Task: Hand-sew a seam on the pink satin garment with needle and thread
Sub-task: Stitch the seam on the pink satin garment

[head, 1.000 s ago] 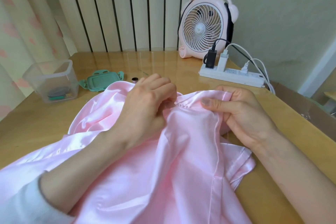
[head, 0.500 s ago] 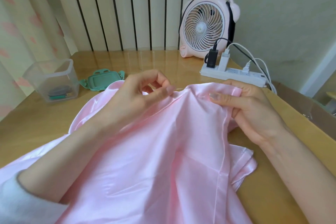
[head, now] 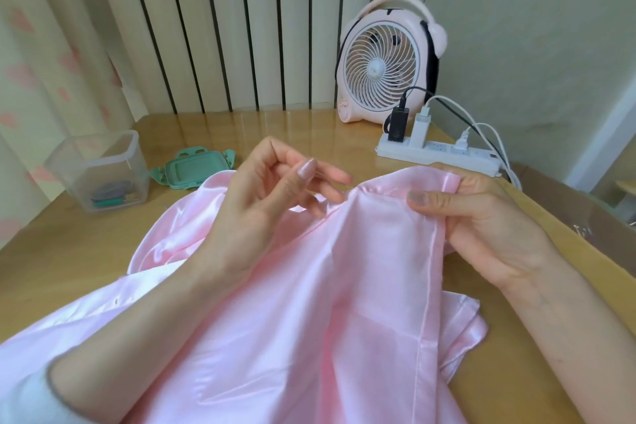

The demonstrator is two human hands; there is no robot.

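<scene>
The pink satin garment (head: 309, 303) lies across the wooden table and over my lap, its folded top edge raised. My right hand (head: 481, 217) grips that edge, thumb on top and fingers curled behind the fabric. My left hand (head: 265, 196) is lifted just left of the edge, with thumb and forefinger pinching a thin needle (head: 339, 188) whose tip points toward the seam. The thread is too fine to make out.
A clear plastic box (head: 99, 172) with sewing bits stands at the left, its green lid (head: 194, 169) beside it. A pink desk fan (head: 389, 65) and a white power strip (head: 440, 155) with plugs and cables sit at the back right. The table (head: 69, 244) edge runs along the right.
My left hand has risen off the fabric and pulled back to the left, now pinching the needle in the air. My right hand keeps its grip on the raised edge.
</scene>
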